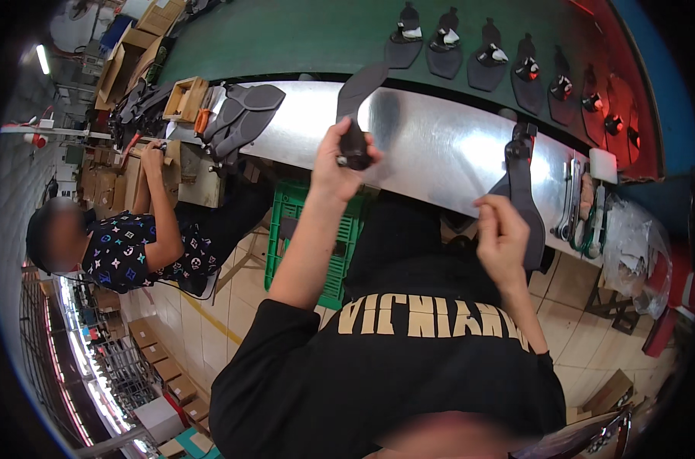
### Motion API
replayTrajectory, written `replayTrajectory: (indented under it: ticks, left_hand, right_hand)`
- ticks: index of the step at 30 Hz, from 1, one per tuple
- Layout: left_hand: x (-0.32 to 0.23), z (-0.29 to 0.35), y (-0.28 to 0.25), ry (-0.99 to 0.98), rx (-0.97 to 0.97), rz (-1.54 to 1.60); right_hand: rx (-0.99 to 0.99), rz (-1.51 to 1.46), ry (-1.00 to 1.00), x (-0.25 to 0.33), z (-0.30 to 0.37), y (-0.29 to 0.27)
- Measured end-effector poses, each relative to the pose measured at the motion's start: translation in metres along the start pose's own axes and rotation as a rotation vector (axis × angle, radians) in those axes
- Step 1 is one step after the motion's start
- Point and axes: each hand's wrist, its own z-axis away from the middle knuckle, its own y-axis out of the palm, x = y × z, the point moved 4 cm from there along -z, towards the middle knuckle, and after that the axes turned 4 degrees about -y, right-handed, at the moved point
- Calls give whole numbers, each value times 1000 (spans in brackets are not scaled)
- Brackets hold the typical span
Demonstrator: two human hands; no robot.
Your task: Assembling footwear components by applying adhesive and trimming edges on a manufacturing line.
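Observation:
My left hand point(340, 162) is closed around the narrow dark end of a dark grey paddle-shaped part point(361, 88). The part's broad blade points away over the metal worktop point(431, 141), and a small shiny fitting shows at its near end. My right hand point(504, 239) is by the worktop's near edge, thumb and fingers pinched together; whatever is between them is hidden. Just beyond it, a second paddle-shaped part point(525, 200) lies across the worktop, its black fitting at the far end and its blade overhanging the near edge.
Similar parts point(443, 50) stand in a row on the green belt point(286, 42). More are stacked point(244, 115) at left, beside a wooden box point(184, 99). Wrenches point(568, 203) and a clear bag point(634, 249) are right. Below is a green crate point(275, 245); a co-worker point(144, 245) works left.

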Motion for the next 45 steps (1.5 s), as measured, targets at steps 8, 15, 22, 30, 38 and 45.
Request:
replayTrajectory:
  ticks: [8,15,22,30,38,45]
  left_hand:
    - [-195,-46,-138,426,-556,-932]
    - [-193,-106,-60,891,-520,-1341]
    - [-80,-244,57,868,-242,-1554]
    - [-25,-251,60,838,-365,-1724]
    - [-39,-137,104,902,-47,-1008]
    - [53,40,92,-157,450,-396]
  right_hand:
    - [-215,368,47,-55,-19,-84]
    - [-194,630,95,-88,-20,-88]
    - [-180,659,120,-90,-20,-81]
    - [-316,658,36,-60,-7,-82]
    - [-325,351,-118,-26,-11,-83]
    - [85,-1286,118,2,-46,-19]
